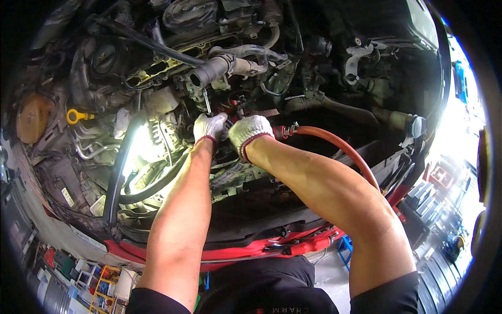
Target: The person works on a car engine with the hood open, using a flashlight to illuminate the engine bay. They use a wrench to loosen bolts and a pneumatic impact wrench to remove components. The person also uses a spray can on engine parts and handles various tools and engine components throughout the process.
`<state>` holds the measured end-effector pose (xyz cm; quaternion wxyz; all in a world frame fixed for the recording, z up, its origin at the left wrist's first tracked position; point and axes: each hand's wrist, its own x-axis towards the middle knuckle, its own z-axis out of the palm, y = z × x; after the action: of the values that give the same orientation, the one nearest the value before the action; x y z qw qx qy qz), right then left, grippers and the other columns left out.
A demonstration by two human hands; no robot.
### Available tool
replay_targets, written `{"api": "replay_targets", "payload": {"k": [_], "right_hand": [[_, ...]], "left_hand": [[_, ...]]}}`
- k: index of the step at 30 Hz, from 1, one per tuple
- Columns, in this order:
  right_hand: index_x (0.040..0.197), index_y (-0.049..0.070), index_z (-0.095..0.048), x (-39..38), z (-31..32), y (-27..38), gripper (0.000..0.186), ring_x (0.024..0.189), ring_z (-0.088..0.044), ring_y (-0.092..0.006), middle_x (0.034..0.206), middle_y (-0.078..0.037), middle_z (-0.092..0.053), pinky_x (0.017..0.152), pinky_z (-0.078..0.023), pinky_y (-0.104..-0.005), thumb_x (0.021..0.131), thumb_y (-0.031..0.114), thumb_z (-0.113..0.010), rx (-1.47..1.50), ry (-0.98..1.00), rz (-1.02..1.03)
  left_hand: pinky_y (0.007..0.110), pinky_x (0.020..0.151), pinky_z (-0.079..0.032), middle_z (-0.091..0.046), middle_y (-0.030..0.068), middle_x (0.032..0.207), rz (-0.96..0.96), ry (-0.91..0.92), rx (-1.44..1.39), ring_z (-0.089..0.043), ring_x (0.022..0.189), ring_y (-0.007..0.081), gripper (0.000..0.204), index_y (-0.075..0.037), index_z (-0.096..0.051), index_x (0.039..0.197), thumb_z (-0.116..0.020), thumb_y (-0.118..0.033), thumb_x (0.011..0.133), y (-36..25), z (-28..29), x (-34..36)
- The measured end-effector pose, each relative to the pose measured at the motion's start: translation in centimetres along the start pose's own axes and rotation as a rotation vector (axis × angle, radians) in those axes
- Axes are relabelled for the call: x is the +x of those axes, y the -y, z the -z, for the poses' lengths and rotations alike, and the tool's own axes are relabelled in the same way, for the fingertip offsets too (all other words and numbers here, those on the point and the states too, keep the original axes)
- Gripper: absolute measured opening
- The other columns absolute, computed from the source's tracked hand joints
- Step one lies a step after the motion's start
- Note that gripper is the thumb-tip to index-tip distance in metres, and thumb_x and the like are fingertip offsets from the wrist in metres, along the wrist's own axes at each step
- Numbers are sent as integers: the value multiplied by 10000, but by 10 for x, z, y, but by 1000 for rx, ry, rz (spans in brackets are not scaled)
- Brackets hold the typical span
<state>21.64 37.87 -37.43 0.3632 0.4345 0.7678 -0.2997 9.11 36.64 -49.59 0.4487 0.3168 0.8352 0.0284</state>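
Note:
My gloved left hand [209,126] is closed at the lower end of an upright chrome shaft [206,100], just below a dark open-ended pipe [208,73] in the engine bay. My gloved right hand [251,133] is closed beside it, around a tool whose body it mostly hides. A red fitting [281,132] comes out past that hand and joins an orange hose [340,149], which curves down behind my right forearm. A small red and metal part [238,102] shows just above the right hand.
Black hoses [117,183], a yellow dipstick loop [74,116], an amber reservoir [32,118] and a bright work light [141,141] surround my arms at left. A metal bracket [355,65] sits upper right. The red front edge [209,254] crosses below. Shelving [102,285] stands lower left.

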Motion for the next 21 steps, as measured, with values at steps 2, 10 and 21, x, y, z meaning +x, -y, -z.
{"api": "replay_targets", "payload": {"k": [2, 10, 21], "right_hand": [[1083, 153, -764, -2, 1, -1, 233, 997, -723, -233, 1092, -54, -750, 740, -561, -392, 899, 152, -621, 0, 5, -8], [1029, 86, -764, 5, -5, -1, 224, 969, -724, -291, 1046, -126, -746, 773, -575, -420, 854, 140, -636, 58, -17, 9], [1035, 90, -765, 0, -1, -1, 228, 978, -721, -296, 1059, -129, -742, 784, -573, -422, 870, 136, -614, 51, -3, 9]], "left_hand": [[396, 830, -544, -708, 280, 992, 0, 4, 2, -706, 944, 380, 593, 69, -686, 1011, -711, -423, 681, 1, -6, 5], [405, 866, -533, -694, 309, 1010, -3, 23, -18, -693, 992, 395, 633, 88, -678, 1031, -723, -432, 675, 4, -3, 5], [385, 810, -541, -715, 271, 943, 20, 68, -177, -710, 894, 366, 584, 88, -671, 1038, -736, -389, 707, 6, -8, 8]]}}
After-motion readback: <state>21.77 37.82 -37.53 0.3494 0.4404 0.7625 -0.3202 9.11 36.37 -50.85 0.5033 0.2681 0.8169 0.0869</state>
